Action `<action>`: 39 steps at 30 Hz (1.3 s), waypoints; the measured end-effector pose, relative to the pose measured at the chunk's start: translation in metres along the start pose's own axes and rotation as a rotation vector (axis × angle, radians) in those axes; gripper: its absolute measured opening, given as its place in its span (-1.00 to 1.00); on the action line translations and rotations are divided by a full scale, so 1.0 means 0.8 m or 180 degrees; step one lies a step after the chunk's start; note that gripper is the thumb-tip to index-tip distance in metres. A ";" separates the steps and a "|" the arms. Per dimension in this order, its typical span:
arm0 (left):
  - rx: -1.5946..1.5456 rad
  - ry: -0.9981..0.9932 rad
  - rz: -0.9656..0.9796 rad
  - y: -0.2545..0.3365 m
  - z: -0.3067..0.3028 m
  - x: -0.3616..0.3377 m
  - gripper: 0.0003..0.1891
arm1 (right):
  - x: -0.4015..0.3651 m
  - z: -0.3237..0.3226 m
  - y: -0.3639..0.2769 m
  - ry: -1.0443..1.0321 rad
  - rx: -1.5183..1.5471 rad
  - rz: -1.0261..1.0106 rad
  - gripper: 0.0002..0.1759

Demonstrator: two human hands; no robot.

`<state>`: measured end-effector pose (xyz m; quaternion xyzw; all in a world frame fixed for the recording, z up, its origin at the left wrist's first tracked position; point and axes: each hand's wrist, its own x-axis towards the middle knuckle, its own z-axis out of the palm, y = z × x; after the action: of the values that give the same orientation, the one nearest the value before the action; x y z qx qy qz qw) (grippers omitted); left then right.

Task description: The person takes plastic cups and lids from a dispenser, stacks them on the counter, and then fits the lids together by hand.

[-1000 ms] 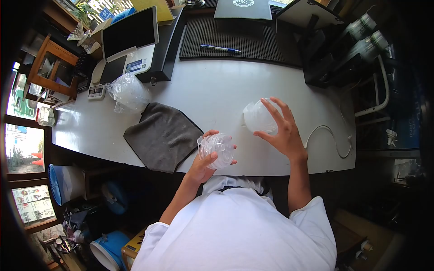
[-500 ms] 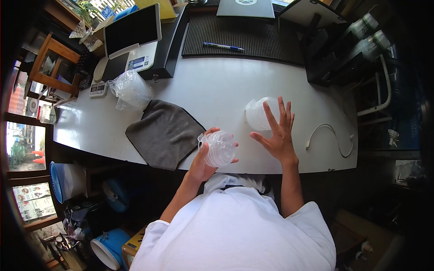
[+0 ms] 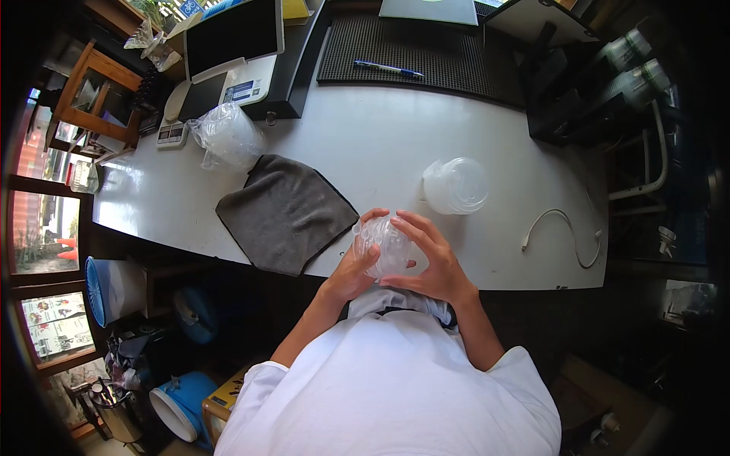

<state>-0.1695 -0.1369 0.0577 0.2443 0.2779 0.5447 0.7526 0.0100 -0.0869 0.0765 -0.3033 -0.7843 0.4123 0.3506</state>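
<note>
A stack of clear plastic lids (image 3: 386, 247) is held just over the table's front edge. My left hand (image 3: 356, 267) wraps round its left side. From the right, my right hand (image 3: 435, 262) curves its fingers and thumb round the same stack. Beyond my right hand, a stack of translucent plastic containers (image 3: 458, 185) stands on the white table (image 3: 350, 137). To the left of my hands lies a grey cloth (image 3: 285, 216), and behind it sits a plastic bag with white items (image 3: 226, 138).
A black mat (image 3: 426, 57) with a pen (image 3: 388, 69) on it lies at the back. A tablet (image 3: 234, 42) and a small scale (image 3: 172, 135) stand at the back left. A white cable (image 3: 561, 213) curls at the right.
My right hand has moved left and down from beside the containers to the lid stack, its spread fingers now curved round it. The camera view has shifted slightly.
</note>
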 end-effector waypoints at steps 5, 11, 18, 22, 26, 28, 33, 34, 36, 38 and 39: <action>-0.0372 -0.0051 -0.0075 -0.001 -0.001 -0.005 -0.20 | 0.002 -0.007 0.003 -0.0031 0.0237 0.0088 0.01; -0.0641 -0.0217 -0.0014 0.006 0.003 -0.001 -0.28 | 0.011 -0.026 -0.006 0.0007 0.0345 0.0083 -0.03; -0.0471 -0.0021 0.0062 0.004 -0.005 0.004 -0.32 | 0.026 -0.031 -0.012 -0.0222 0.0129 0.0027 -0.02; -0.0295 0.0032 -0.0015 0.007 -0.004 -0.003 -0.34 | 0.018 -0.027 0.000 -0.0373 0.0282 0.0154 0.00; -0.0298 0.0101 -0.0042 0.004 -0.008 -0.007 -0.33 | 0.010 -0.017 0.016 -0.0292 0.0515 0.0223 -0.05; -0.0344 0.0109 -0.0088 0.004 -0.009 -0.008 -0.32 | 0.007 -0.015 0.019 -0.0287 0.0645 0.0275 -0.08; -0.0261 0.0170 -0.0122 0.003 -0.013 -0.009 -0.30 | 0.003 -0.011 0.024 -0.0315 0.1086 0.0479 -0.12; -0.0233 0.0177 -0.0118 0.004 -0.012 -0.009 -0.30 | 0.002 -0.011 0.026 -0.0299 0.1216 0.0507 -0.12; -0.0178 0.0172 -0.0133 0.008 -0.010 -0.009 -0.30 | 0.001 -0.010 0.029 -0.0267 0.1483 0.0557 -0.12; -0.0152 0.0202 -0.0179 0.013 -0.006 -0.008 -0.29 | 0.000 -0.009 0.028 -0.0261 0.1563 0.0641 -0.14; -0.0154 0.0235 -0.0213 0.016 -0.003 -0.008 -0.28 | 0.000 -0.008 0.028 -0.0260 0.1604 0.0680 -0.15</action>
<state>-0.1819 -0.1387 0.0654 0.1964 0.3003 0.5344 0.7653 0.0197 -0.0735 0.0600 -0.2706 -0.6340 0.6410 0.3376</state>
